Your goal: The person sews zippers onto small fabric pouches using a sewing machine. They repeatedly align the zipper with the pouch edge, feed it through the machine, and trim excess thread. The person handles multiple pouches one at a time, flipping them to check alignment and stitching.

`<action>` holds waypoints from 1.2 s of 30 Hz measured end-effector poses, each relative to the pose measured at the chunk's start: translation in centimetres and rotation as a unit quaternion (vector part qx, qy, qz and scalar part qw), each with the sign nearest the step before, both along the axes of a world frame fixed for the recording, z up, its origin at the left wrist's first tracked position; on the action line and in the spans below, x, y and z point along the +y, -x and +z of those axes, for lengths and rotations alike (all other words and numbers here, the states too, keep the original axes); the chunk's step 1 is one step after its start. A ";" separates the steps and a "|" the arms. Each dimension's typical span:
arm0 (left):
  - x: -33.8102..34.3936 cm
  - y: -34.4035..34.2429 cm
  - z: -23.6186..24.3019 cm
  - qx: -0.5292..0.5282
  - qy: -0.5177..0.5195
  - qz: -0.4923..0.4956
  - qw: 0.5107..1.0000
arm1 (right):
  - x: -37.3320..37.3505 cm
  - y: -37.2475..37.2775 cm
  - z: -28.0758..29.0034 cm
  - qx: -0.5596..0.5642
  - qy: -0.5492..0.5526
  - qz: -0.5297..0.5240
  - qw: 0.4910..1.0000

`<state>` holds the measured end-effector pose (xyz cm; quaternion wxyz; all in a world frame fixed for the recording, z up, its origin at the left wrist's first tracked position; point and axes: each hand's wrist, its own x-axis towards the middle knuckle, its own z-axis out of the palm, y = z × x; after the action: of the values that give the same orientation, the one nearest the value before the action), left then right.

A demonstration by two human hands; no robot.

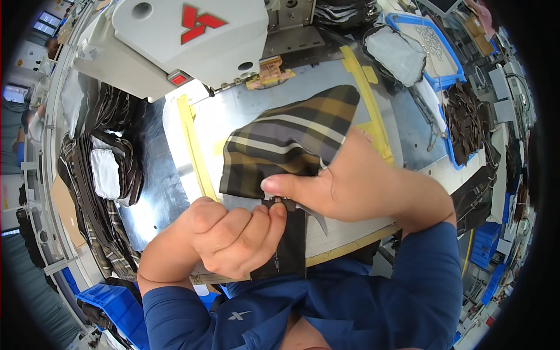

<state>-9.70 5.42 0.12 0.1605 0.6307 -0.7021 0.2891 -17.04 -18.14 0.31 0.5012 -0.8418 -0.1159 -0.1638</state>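
Observation:
A plaid fabric piece [286, 137] in black, mustard, grey and white lies over the pale work plate, in front of the sewing machine. My right hand [356, 181] is closed on its right side, thumb pressed on top of the cloth. Close beside that thumb, my left hand [239, 236] is curled with thumb and forefinger pinching a black fabric strip [290, 239] at the plaid piece's near edge. The strip hangs toward me over the table edge. A grey pointed sliver [315, 219] sticks out below my right hand; its kind is unclear.
A white sewing machine head [181, 41] stands ahead. Yellow tape strips [197, 149] flank the work plate. Folded fabric stacks [108, 175] sit at left. On the right are a blue-rimmed tray [429, 46] and dark fabric bits [465, 119]. A blue crate [116, 309] stands low at left.

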 end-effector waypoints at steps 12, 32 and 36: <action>-0.1 -1.0 0.1 0.056 0.066 -0.027 0.996 | -1.0 0.4 4.6 0.300 -0.184 -0.044 0.935; 0.0 -0.4 0.0 0.069 0.096 -0.108 0.987 | -0.3 0.8 3.2 -0.308 0.298 0.041 0.903; -0.3 -0.2 -0.4 0.078 0.109 -0.132 0.982 | -0.6 0.8 1.9 -0.339 0.302 0.070 0.888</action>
<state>-9.48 5.08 -0.30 0.3197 0.5318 -0.7287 0.2898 -17.84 -18.75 2.25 0.1630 -0.8356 -0.3810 -0.3605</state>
